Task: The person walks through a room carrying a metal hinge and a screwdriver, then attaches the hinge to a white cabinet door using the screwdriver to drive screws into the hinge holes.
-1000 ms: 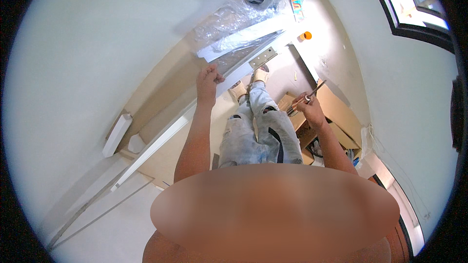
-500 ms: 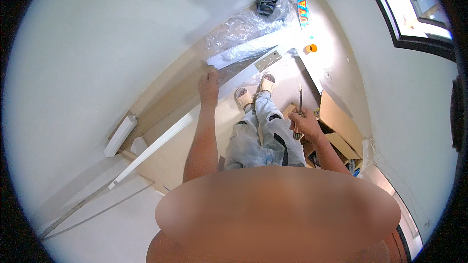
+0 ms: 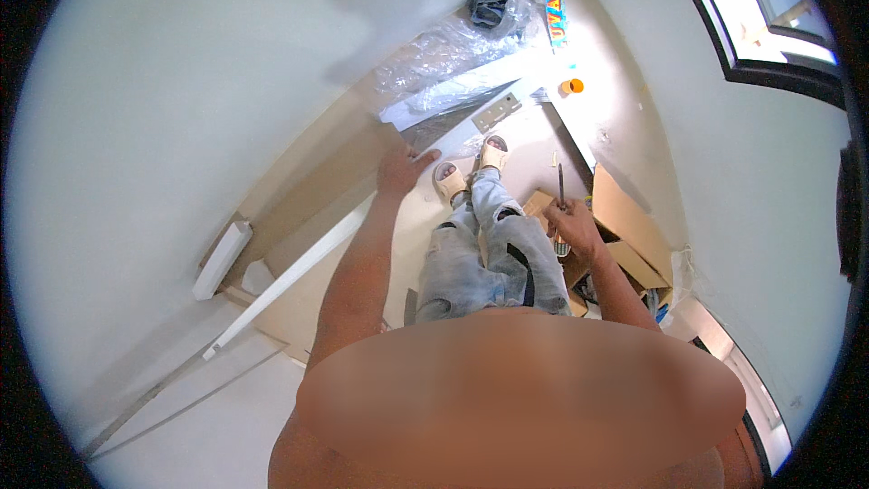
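My left hand [image 3: 405, 172] is at the long white beam [image 3: 312, 249] that runs slantwise across the floor. Its fingers reach over the beam's edge and appear to grip it; their undersides are hidden. Toward the far end, a metal plate with holes [image 3: 498, 114] sits on the beam. In my right hand [image 3: 573, 225] is a screwdriver [image 3: 561, 185], its dark shaft pointing away from me and its patterned handle partly covered by my fingers. That hand hovers near an open cardboard box [image 3: 625, 208] and is apart from the beam.
Clear plastic wrap [image 3: 434, 56], a white wrapped length [image 3: 453, 91] and a dark bundle [image 3: 491, 2] lie along the far wall. Beyond my sandals [image 3: 450, 183] stands an orange cup [image 3: 572, 86]. A short white piece [image 3: 222, 260] leans at the left wall.
My left hand has come nearer and to the right, onto the white beam, with its fingers stretching over it. My right hand still holds the screwdriver, slightly shifted right.
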`<state>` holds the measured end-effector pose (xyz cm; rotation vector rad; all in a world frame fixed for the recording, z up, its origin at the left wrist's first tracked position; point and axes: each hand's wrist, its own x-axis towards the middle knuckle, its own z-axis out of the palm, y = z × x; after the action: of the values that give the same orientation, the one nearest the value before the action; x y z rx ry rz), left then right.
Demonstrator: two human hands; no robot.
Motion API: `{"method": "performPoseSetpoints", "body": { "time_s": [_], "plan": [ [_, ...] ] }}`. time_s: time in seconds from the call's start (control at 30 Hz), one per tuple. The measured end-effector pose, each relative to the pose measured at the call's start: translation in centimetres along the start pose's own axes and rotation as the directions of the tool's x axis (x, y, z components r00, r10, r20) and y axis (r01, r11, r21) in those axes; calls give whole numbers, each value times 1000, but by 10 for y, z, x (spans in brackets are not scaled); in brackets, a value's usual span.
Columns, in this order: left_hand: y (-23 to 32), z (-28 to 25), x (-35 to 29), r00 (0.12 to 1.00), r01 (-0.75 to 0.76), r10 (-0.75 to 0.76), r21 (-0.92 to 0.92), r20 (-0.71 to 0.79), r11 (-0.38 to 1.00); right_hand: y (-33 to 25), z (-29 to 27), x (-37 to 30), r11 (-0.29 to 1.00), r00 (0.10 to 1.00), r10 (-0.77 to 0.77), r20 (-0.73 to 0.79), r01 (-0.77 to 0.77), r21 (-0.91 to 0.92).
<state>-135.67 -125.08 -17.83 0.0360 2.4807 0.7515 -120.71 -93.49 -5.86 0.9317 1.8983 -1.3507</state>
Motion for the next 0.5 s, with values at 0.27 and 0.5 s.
{"method": "performPoseSetpoints", "body": {
  "time_s": [0.27, 0.5],
  "plan": [
    [6, 12, -18, 999, 25, -29, -84, -45, 996, -29, -1, 55, 992, 978, -116, -174, 122, 25],
    [6, 1, -7, 989, 24, -22, -15, 144, 1000, -72, -42, 163, 982, 940, -160, -302, 182, 47]
  ]
}}
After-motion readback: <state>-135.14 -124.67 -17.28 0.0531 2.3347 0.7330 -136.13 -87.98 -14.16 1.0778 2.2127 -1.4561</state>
